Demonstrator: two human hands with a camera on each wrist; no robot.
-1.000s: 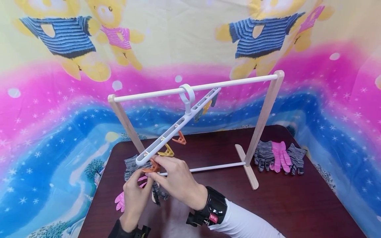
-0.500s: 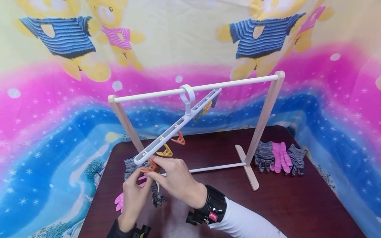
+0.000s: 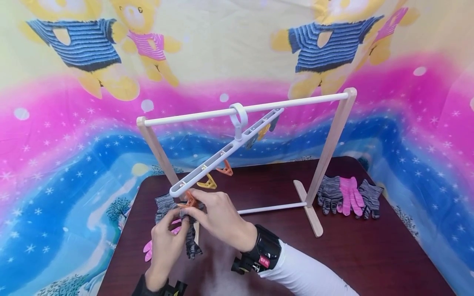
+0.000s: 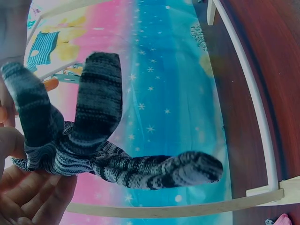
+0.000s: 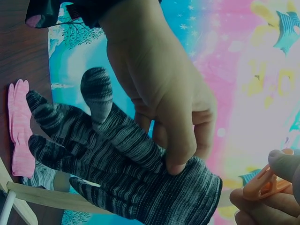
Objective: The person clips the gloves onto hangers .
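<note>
Two hands busy under the near end of that white hanger [image 3: 237, 142]: left hand [image 3: 167, 238] pinching a dark striped glove [image 5: 124, 161] near its cuff, right hand [image 3: 224, 218] squeezing an orange clip [image 3: 190, 201] just above. Hanger's hooked on the white top bar [image 3: 296, 102].

Dk red-brn table [image 3: 370, 255] w/ rack [image 3: 331, 152]; gry/pink glove trio [image 3: 350, 197] R, gry/pink gloves [image 3: 148, 248] L.

The grey glove [image 5: 136, 187] is rough knitted cloth; orange clip [image 3: 190, 199] and hanger [image 3: 233, 146], smooth plastic; 2 posts [image 3: 331, 146], matt wood; table [image 3: 266, 259], glossy, perhaps wood.
</note>
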